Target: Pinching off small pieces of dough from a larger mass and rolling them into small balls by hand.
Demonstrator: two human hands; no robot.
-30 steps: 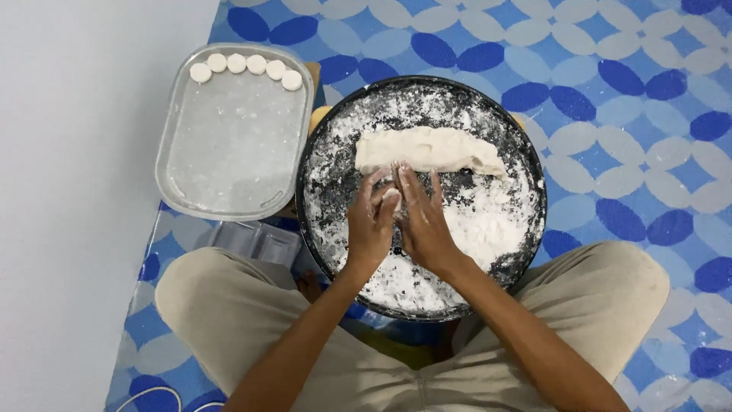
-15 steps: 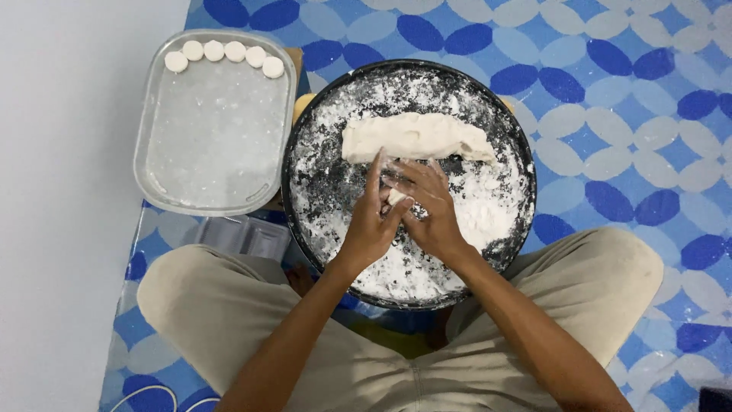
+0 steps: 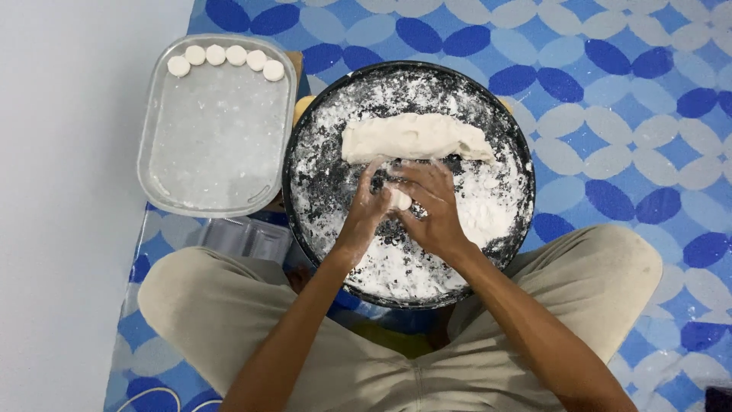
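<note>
As seen from the head: left hand (image 3: 364,214) and right hand (image 3: 431,210) cupped together over floured black pan (image 3: 305,137), fingers closed round small dough ball (image 3: 399,200), now more exposed than a second ago. Dough log (image 3: 415,137) just beyond; five rounds (image 3: 226,59) lining grey tray (image 3: 217,183).

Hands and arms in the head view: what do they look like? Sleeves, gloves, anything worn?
Both forearms are bare up to the frame edge: no sleeves in view, no gloves, no watch, rings or bands visible. The left hand and right hand are dusted with white flour, heaviest on the fingers. Beige trousers cover the crossed legs below them.
</note>
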